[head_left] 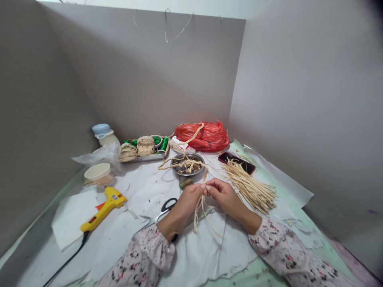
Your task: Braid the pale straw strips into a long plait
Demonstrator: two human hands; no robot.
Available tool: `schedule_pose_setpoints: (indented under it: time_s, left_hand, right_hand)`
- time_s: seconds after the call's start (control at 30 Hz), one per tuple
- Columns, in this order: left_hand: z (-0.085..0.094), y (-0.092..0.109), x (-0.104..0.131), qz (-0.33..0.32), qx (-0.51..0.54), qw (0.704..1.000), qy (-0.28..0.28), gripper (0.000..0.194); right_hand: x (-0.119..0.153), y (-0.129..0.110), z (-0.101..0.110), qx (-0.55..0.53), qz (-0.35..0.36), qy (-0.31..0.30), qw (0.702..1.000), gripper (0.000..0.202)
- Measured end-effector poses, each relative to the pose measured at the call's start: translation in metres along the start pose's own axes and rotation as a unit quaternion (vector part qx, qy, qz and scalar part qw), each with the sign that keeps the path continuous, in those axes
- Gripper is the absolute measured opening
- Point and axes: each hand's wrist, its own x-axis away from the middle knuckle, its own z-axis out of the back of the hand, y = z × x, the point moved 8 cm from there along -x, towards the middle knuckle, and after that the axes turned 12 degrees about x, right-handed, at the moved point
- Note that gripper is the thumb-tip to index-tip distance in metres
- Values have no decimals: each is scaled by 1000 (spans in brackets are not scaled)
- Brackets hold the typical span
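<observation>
My left hand (193,196) and my right hand (222,193) meet at the middle of the table, fingers pinched together on a braid of pale straw (205,175). Loose strand ends (196,217) hang down below my fingers. The finished length of braid runs away from my hands, over a round metal bowl (188,172) and on toward a red plastic bag (203,137). Just beyond my left hand lies a small spool of dull green thread (186,183). Black-handled scissors (167,205) lie beside my left wrist, partly hidden by the forearm.
A bundle of straw strips (251,187) lies at the right, partly over a phone (231,159). To the left are a yellow glue gun (104,207) with its cord, a paper cup (97,172) and a lidded bottle (104,134). A tray (146,158) holds braid coils and green thread.
</observation>
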Motion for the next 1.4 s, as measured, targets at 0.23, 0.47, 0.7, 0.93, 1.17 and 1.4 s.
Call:
schedule_pose_setpoints:
  time_s: [0.23,0.47,0.7,0.93,1.17,1.4]
  left_hand:
    - [-1,6,1,-20,-23,999,23,27]
    - [2,18,1,-53,-165,984,45,23]
    - [1,20,2,-66,-178,981,37,22]
    - [-5,31,7,-92,-268,958,46,27]
    - [-5,29,9,-100,-342,932,64,26]
    - [-9,33,16,-114,-428,893,78,26]
  right_hand:
    - [-1,7,2,23,-23,20,999,17]
    - [-1,6,5,51,-22,25,998,14]
    - [-1,5,4,21,-13,12,1000,12]
    - [-2,13,5,82,-16,22,996,15]
    - [1,0,7,167,17,48,985,11]
    - [1,4,10,214,19,77,974,8]
